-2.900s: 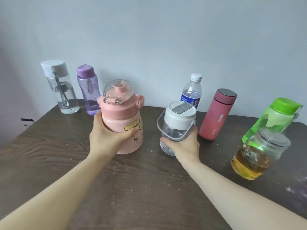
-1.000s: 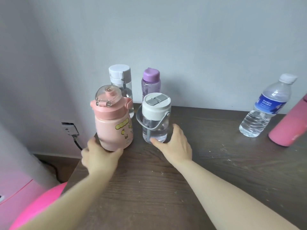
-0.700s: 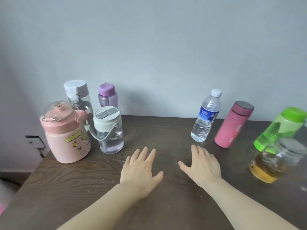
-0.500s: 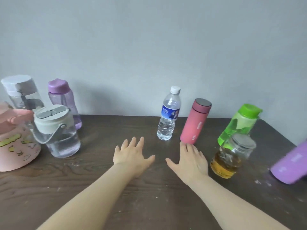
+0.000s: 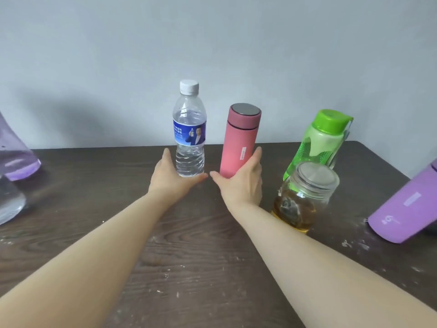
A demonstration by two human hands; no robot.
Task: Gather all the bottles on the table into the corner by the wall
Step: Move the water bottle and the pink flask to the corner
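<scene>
A clear water bottle (image 5: pixel 189 129) with a blue label and white cap stands upright near the wall. My left hand (image 5: pixel 172 183) cups its base, fingers straight along its left side and thumb under its right. A pink thermos (image 5: pixel 238 138) stands just right of it. My right hand (image 5: pixel 241 185) frames its base, thumb left and fingers right, not curled around it. Further right are a green bottle (image 5: pixel 319 140), a glass jar (image 5: pixel 305 200) holding amber liquid, and a purple flask (image 5: pixel 406 214) at the frame edge.
At the far left edge I see parts of a purple bottle (image 5: pixel 14 157) and a clear bottle (image 5: pixel 9 202). The dark wooden table (image 5: pixel 94 185) meets a grey wall behind. My right forearm passes close by the glass jar.
Both hands let go of the pink jug and the white-lidded bottle at the left corner. They moved right and forward to the bases of the water bottle and the pink thermos.
</scene>
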